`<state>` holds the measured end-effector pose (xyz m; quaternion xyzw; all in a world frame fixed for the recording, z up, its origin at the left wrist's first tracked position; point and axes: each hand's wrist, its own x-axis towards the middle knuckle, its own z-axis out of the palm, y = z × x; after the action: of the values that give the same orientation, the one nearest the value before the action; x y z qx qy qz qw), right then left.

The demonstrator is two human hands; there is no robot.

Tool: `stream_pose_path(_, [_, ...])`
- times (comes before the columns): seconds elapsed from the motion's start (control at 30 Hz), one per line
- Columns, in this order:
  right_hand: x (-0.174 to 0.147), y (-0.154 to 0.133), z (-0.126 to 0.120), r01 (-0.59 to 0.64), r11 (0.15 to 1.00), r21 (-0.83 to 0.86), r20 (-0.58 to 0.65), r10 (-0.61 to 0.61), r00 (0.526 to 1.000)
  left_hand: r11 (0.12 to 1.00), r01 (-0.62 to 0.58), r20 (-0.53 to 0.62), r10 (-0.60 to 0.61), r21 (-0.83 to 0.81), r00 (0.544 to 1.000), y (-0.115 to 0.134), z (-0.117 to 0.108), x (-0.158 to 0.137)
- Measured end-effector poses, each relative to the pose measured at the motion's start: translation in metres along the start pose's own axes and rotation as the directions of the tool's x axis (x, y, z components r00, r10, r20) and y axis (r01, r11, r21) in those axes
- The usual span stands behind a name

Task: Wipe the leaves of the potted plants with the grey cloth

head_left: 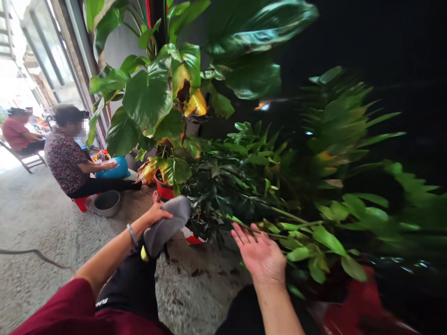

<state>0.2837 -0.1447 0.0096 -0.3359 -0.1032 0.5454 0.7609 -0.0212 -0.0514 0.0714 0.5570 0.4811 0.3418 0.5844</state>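
My left hand (pixel 156 215), with a bracelet at the wrist, is closed on a grey cloth (pixel 170 228) above my left knee. A small yellow thing (pixel 144 253) shows under the cloth's lower edge; I cannot make out what it is. Palm up and fingers spread, my right hand (pixel 261 253) holds nothing. Its fingertips are by the thin green stems of a leafy potted plant (pixel 303 223); whether they touch is hard to tell.
A large-leaved plant (pixel 150 97) in a red pot (pixel 163 188) stands ahead. More foliage (pixel 240 163) fills the right. At left, a seated person (pixel 68 158) has a grey basin (pixel 107 203) and a blue bag (pixel 117 168) close by. A cable (pixel 35 253) lies on the concrete floor.
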Motion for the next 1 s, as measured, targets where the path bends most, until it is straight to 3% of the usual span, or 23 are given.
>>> stream_pose_path(0.1, [0.002,0.000,-0.005,-0.015,1.000,-0.020,-0.011,0.015,1.000,0.999,0.011,0.048,-0.009,-0.052,0.999,0.011,-0.010,-0.021])
stream_pose_path(0.17, [0.004,0.000,-0.007,-0.019,1.000,-0.025,0.001,0.019,1.000,0.984,-0.135,-0.036,0.131,-0.118,0.991,0.040,-0.017,-0.014])
stream_pose_path(0.23, [0.004,0.002,-0.007,-0.014,0.999,-0.029,0.010,0.014,1.000,0.942,-0.297,-0.155,0.274,-0.155,0.949,0.069,-0.021,0.008])
stream_pose_path(0.3, [0.005,0.004,-0.006,-0.008,0.999,-0.038,0.001,0.008,1.000,0.915,-0.377,-0.261,0.333,-0.141,0.906,0.082,-0.021,0.033])
stream_pose_path(0.37, [0.004,0.005,-0.004,-0.009,0.999,-0.042,-0.018,0.009,1.000,0.932,-0.347,-0.361,0.291,-0.099,0.886,0.072,-0.016,0.047])
stream_pose_path(0.43, [0.004,0.006,-0.004,-0.018,0.999,-0.038,-0.031,0.016,0.999,0.973,-0.212,-0.415,0.156,-0.092,0.896,0.045,-0.010,0.043])
stream_pose_path(0.5, [0.003,0.007,-0.004,-0.023,0.999,-0.035,-0.033,0.022,0.999,0.992,-0.035,-0.361,-0.012,-0.123,0.932,0.015,-0.005,0.025])
stream_pose_path(0.57, [0.002,0.006,-0.005,-0.025,0.999,-0.044,-0.030,0.024,0.999,0.986,0.064,-0.251,-0.102,-0.153,0.963,0.000,-0.004,0.001])
stream_pose_path(0.63, [0.002,0.005,-0.006,-0.024,0.998,-0.053,-0.033,0.022,0.999,0.981,0.015,-0.164,-0.047,-0.193,0.985,0.008,-0.007,-0.016])
stream_pose_path(0.7, [0.001,0.004,-0.004,-0.023,0.999,-0.049,-0.036,0.021,0.999,0.961,-0.156,-0.182,0.116,-0.227,0.977,0.036,-0.009,-0.017])
stream_pose_path(0.77, [0.001,0.004,-0.002,-0.022,0.999,-0.037,-0.035,0.021,0.999,0.915,-0.341,-0.286,0.275,-0.213,0.918,0.071,-0.008,-0.003])
stream_pose_path(0.83, [0.002,0.005,0.001,-0.019,1.000,-0.023,-0.032,0.018,0.999,0.880,-0.446,-0.356,0.369,-0.164,0.859,0.095,0.001,0.020])
stream_pose_path(0.9, [0.003,0.006,0.004,-0.010,1.000,-0.007,-0.022,0.010,1.000,0.896,-0.435,-0.344,0.382,-0.089,0.858,0.096,0.016,0.037])
stream_pose_path(1.0, [0.005,0.008,0.004,-0.010,1.000,0.002,-0.018,0.010,1.000,0.972,-0.225,-0.166,0.232,0.063,0.958,0.059,0.035,0.036])
